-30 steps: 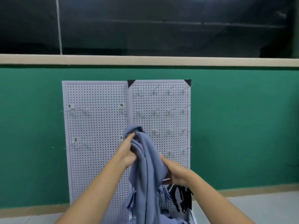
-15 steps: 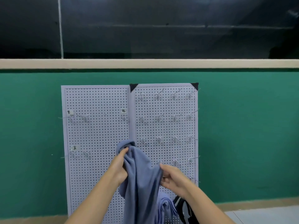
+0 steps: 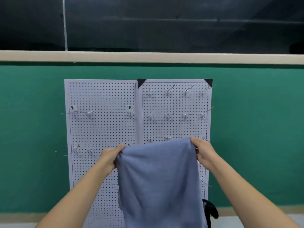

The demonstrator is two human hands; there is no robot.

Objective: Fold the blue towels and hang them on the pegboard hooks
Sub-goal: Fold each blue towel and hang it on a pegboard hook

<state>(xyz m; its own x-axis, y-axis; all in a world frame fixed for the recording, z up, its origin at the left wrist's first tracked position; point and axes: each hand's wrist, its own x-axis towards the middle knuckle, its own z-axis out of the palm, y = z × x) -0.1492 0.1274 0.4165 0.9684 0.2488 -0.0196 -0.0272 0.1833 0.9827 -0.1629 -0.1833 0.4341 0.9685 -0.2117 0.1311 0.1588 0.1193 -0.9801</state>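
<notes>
wall (image 3: 255,129): green | ledge (image 3: 148,57): beige | window (image 3: 164,22) above: dark | floor (image 3: 299,221): pale grey

Light is soft and even, with no hard shadows. The white perforated pegboard (image 3: 102,129) is the brightest surface and looks slightly washed out. Its thin metal hooks (image 3: 167,92) are smeared and hard to make out. The grey-blue cloth towel (image 3: 161,178) shows only faint shading in its folds. A narrow shadow runs under the long beige ledge (image 3: 148,57), which bows from wide-angle distortion. The dark glass panel (image 3: 164,22) above is dim, with pale streaks of reflection.
</notes>
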